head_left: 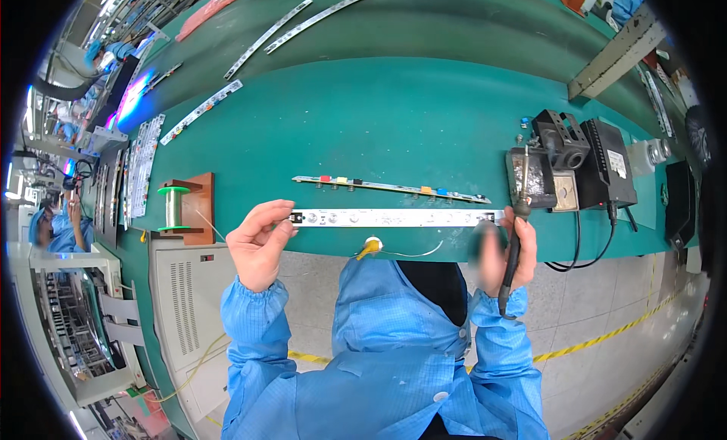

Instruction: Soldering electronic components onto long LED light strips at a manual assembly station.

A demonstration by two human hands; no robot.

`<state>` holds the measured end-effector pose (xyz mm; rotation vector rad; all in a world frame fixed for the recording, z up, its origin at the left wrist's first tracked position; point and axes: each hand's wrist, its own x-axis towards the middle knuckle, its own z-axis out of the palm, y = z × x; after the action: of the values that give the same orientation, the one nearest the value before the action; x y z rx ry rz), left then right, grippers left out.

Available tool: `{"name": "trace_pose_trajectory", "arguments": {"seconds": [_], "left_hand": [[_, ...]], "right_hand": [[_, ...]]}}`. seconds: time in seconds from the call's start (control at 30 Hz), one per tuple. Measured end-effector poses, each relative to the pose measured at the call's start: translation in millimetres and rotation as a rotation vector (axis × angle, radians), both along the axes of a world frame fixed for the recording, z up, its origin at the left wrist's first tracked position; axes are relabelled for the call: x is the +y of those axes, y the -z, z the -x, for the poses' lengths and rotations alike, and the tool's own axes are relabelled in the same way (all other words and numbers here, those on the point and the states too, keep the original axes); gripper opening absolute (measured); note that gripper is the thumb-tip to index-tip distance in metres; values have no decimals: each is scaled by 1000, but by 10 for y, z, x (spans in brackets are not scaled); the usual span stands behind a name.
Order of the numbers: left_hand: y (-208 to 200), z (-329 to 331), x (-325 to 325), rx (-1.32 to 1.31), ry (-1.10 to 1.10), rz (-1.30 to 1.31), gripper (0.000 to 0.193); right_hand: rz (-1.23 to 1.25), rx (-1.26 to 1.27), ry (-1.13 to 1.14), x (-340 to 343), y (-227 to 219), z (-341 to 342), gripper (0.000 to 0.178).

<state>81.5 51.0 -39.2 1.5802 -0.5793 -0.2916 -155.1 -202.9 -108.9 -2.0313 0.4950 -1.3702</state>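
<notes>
A long white circuit board strip (401, 218) lies level across the front of the green bench, between my hands. My left hand (261, 241) pinches its left end between thumb and fingers. At its right end, my right hand (525, 251) steadies the strip, with the thumb blurred. That same hand holds a black soldering iron (510, 269), its tip pointing up and away from the strip. Just beyond lies a second strip (386, 186) with coloured connectors, apart from the first. Near the bench's front edge is a yellow-tipped piece (369, 248) with a thin wire.
On the right stand a black soldering station (612, 163), an iron holder (560, 137) and a sponge tray (565, 191). A solder spool (176, 207) sits on a brown stand at left. More board strips (144, 167) lie far left, with others (318, 22) at the back.
</notes>
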Motion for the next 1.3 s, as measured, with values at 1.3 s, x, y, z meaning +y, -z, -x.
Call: {"name": "trace_pose_trajectory", "arguments": {"seconds": [1.3], "left_hand": [[-480, -1343, -654, 130, 66, -76, 19]], "right_hand": [[-116, -47, 57, 62, 68, -7, 50]]}}
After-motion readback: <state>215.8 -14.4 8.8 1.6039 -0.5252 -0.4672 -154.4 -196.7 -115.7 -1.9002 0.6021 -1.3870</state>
